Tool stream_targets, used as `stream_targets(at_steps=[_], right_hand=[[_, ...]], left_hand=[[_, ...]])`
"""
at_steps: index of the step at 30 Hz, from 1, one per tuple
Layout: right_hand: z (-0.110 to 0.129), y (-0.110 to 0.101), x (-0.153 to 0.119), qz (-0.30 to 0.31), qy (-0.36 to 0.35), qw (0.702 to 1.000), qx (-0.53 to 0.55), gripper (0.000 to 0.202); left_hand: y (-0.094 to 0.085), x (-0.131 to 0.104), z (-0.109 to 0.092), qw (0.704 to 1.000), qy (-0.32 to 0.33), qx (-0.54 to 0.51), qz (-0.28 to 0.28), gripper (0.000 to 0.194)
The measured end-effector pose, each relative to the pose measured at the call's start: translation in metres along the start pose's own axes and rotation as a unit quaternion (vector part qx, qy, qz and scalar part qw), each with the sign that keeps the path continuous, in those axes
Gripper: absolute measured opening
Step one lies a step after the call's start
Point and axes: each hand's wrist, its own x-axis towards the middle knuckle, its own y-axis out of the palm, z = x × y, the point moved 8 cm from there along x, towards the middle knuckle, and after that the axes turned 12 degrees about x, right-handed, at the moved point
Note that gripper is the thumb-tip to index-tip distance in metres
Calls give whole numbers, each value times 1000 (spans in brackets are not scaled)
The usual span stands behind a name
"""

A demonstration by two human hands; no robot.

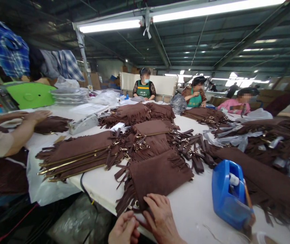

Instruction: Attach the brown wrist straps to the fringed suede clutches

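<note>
- Your left hand (124, 228) is curled, fingers drawn in near its thumb; whether it pinches anything, I cannot tell.
- Your right hand (161, 215) lays loosely bent fingers on the near edge of the bag (157, 173); its grip is unclear.
- That bag lies flat on the worktop (185, 210), dark brown, plain-faced, fringed at both ends.
- Its long axis runs from near left to far right, slanting away from you.
- Its underside is hidden, and its far edge borders more brown bags (152, 127), their straps tangled.
</note>
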Motion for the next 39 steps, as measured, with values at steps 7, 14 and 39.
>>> stream_targets(at_steps=[7, 14, 39], right_hand=[[-2, -3, -1, -13, -11, 1000, 11, 28], [-15, -5, -4, -46, 23, 996, 70, 20], [-30, -9, -7, -135, 306, 912, 236, 25]], left_hand=[[22, 1, 0, 990, -67, -119, 31, 52], [30, 4, -34, 993, 107, 42, -3, 53], [70, -68, -119, 643, 666, 338, -172, 18]])
